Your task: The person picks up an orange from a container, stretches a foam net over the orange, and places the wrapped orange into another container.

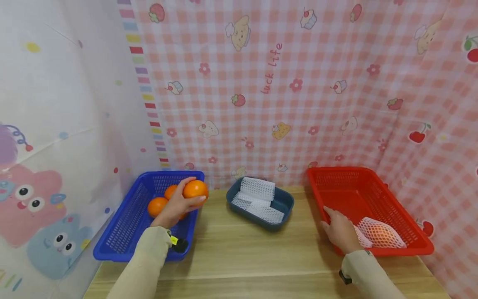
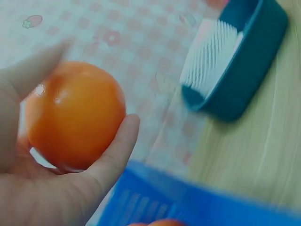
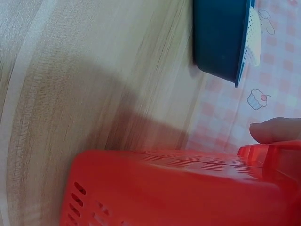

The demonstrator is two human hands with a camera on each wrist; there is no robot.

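Observation:
My left hand (image 1: pixel 177 207) holds an orange (image 1: pixel 196 189) between thumb and fingers, above the right rim of the blue basket (image 1: pixel 112 236). The left wrist view shows the same orange (image 2: pixel 77 115) up close, with fingers on both sides. More oranges (image 1: pixel 157 207) lie in that basket. My right hand (image 1: pixel 341 230) rests at the left rim of the red basket (image 1: pixel 345 199), its visible fingers fairly straight. One finger (image 3: pixel 277 130) shows over the rim in the right wrist view; the others are hidden. Beside this hand, an orange fruit in a foam net (image 1: pixel 381 233) lies in the red basket.
Between the baskets, a dark teal tray (image 1: pixel 276 226) holds several white foam nets (image 1: pixel 257 189). The wooden table (image 1: pixel 239 257) runs back to a pink checked cloth (image 1: pixel 254 124). A white printed cloth (image 1: pixel 82 137) hangs at the left.

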